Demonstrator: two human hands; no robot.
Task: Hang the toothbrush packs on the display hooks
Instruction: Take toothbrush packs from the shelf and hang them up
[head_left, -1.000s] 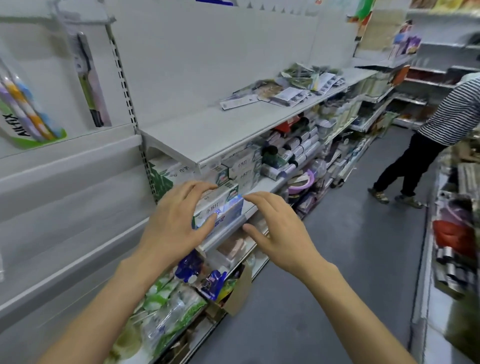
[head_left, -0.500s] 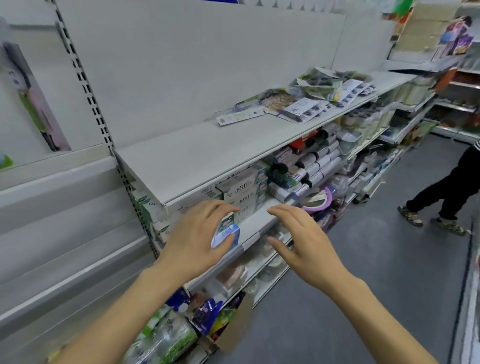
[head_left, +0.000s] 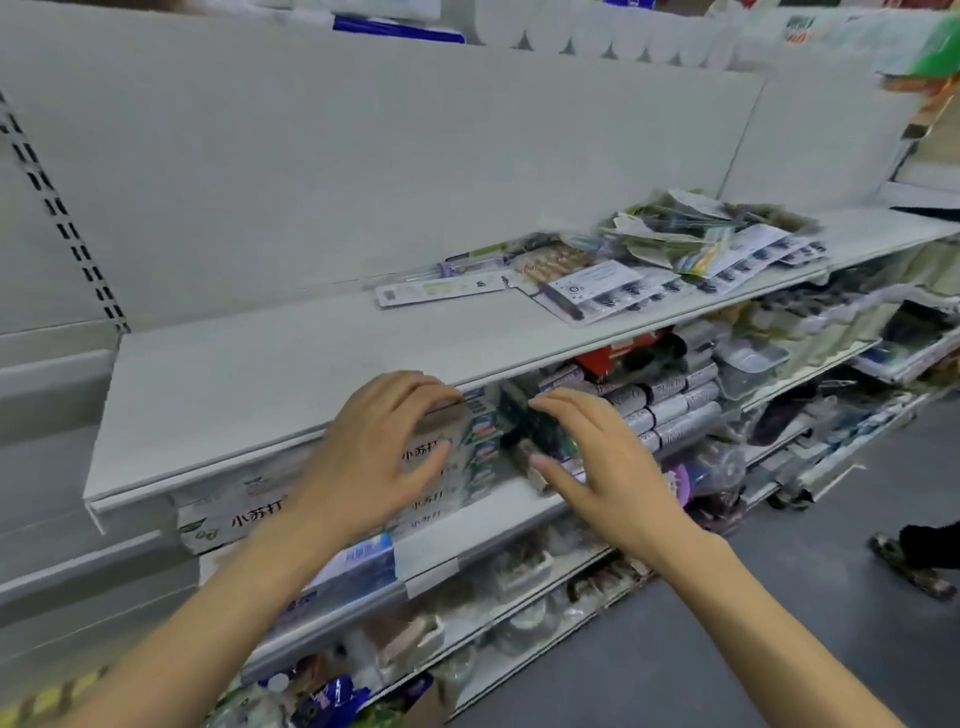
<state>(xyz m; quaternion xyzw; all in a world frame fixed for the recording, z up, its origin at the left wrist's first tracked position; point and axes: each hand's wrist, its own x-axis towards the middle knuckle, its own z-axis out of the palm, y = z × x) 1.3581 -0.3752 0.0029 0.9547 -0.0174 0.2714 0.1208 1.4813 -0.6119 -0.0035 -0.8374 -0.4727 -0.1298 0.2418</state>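
Several toothbrush packs (head_left: 613, 283) lie flat in a loose heap on the white upper shelf (head_left: 291, 364), right of centre; one long pack (head_left: 441, 287) lies apart on their left. My left hand (head_left: 379, 452) hovers in front of the shelf's front edge with relaxed fingers, holding nothing. My right hand (head_left: 597, 467) is beside it, fingers spread and empty. Both hands are well short of the packs. No display hooks show in this view.
Toothpaste boxes (head_left: 249, 519) fill the shelf below my hands, with dark tubes and rolls (head_left: 670, 400) to their right. Lower shelves hold bagged goods. The grey aisle floor (head_left: 779, 597) lies to the right, where another person's foot (head_left: 914, 566) stands.
The view has swung right and closer to the shelf; the hanging packs at the left have left the frame. Both hands have risen towards the upper shelf's edge, still empty.
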